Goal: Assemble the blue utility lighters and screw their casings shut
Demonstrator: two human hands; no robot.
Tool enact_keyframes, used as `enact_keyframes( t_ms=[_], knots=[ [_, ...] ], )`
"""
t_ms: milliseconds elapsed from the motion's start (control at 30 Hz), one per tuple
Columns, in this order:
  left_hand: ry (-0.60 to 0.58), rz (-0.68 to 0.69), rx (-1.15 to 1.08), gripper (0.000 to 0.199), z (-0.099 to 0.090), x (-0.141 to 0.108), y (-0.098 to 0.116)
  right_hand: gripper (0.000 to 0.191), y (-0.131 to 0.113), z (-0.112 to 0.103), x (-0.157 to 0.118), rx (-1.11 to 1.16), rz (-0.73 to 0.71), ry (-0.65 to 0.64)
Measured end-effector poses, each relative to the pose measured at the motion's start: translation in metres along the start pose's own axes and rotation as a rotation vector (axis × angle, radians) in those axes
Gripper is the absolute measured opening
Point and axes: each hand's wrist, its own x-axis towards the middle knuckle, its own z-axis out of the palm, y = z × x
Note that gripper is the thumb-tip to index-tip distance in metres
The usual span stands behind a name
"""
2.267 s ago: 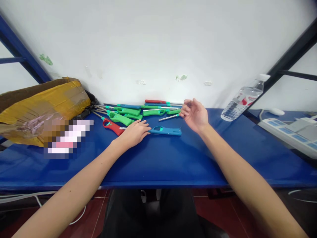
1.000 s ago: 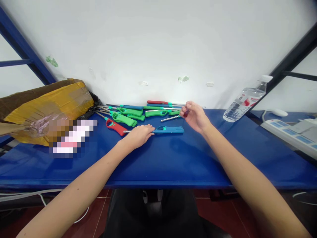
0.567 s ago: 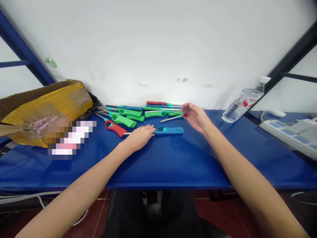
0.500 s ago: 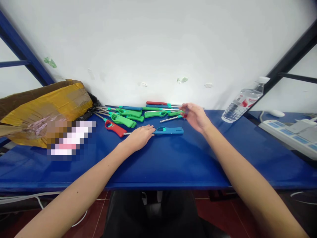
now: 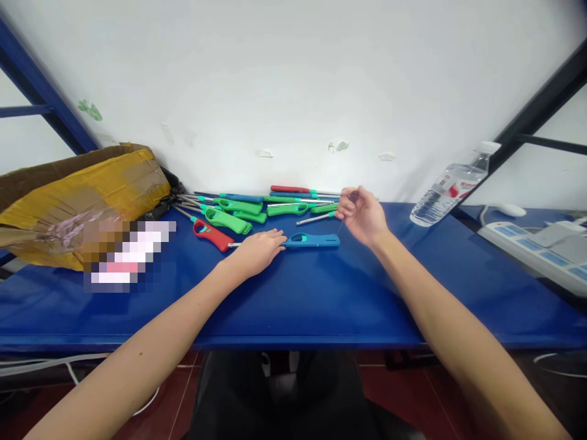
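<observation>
A blue stick lighter (image 5: 316,241) lies crosswise on the blue table, its butt to the right. My left hand (image 5: 259,250) is closed over its metal barrel, whose tip shows at the wrist side. Just above the butt, my right hand (image 5: 364,214) is closed on a small thin-shafted tool (image 5: 353,197) with a reddish-purple handle, mostly hidden by the fingers. Its fine shaft slants down toward the butt; I cannot tell whether it touches. Nearby behind lie several green lighters (image 5: 227,220), a red lighter (image 5: 213,234) and another red lighter (image 5: 290,189).
At the left stands an open cardboard box (image 5: 137,177) wrapped in yellow tape, with a blurred-out patch in front. A water bottle (image 5: 452,186) leans at the right, near a white power strip (image 5: 536,247). The white wall (image 5: 293,91) borders the table's back.
My right hand has turned and shifted slightly right, and the tool's thin shaft now points down toward the blue lighter's butt. My left hand stays on the barrel.
</observation>
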Motion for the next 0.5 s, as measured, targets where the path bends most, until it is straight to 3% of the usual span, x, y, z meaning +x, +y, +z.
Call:
enact_keyframes(
  t_ms=[267,500],
  knots=[
    [-0.008,-0.016,0.029,0.036,0.002,0.000,-0.003,0.033,0.003,-0.012,0.002,-0.025,-0.009,0.117],
    [-0.002,-0.015,0.015,0.037,0.002,0.000,-0.005,0.033,0.000,0.003,-0.003,0.060,0.025,0.023]
  ],
)
